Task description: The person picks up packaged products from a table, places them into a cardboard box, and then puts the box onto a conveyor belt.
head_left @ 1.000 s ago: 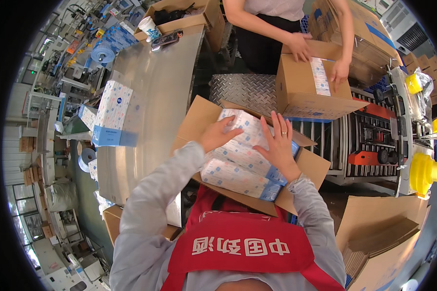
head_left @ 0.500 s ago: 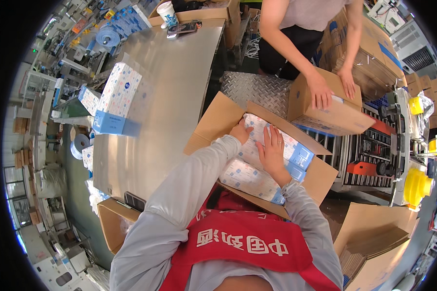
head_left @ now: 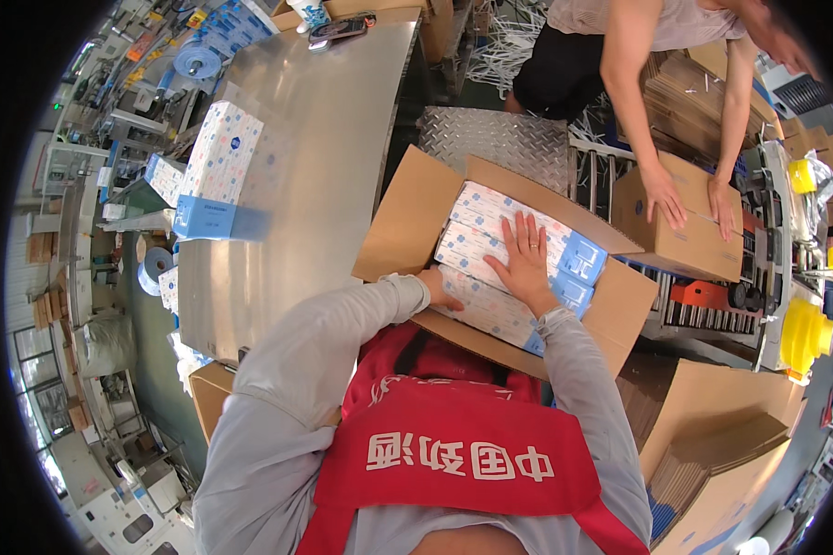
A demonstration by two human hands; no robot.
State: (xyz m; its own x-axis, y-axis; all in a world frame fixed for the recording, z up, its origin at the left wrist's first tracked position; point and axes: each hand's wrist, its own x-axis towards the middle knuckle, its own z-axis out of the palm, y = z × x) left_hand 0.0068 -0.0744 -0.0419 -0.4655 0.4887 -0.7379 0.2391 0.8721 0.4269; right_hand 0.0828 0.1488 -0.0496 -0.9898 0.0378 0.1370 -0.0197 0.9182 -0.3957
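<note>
An open cardboard carton (head_left: 400, 213) stands in front of me with its flaps spread. Inside lie long white packs (head_left: 477, 208) with a small blue and pink pattern and blue ends, set side by side. My right hand (head_left: 526, 264) rests flat on top of these packs, fingers stretched and apart. At the carton's near left side is my left hand (head_left: 438, 289), its fingers extended against the nearest pack and the carton's inner edge, gripping nothing that I can see.
A metal table (head_left: 296, 176) at left bears an upright patterned pack (head_left: 220, 157), a cup (head_left: 310, 13) and a phone (head_left: 338, 30). Across from me a co-worker presses both hands on a closed carton (head_left: 680, 217) on the roller conveyor. Flattened cardboard (head_left: 722, 444) stands at lower right.
My left hand has moved from the carton's far left to its near left. My right hand stays on the packs. The co-worker's carton has shifted right along the rollers, its flap now down.
</note>
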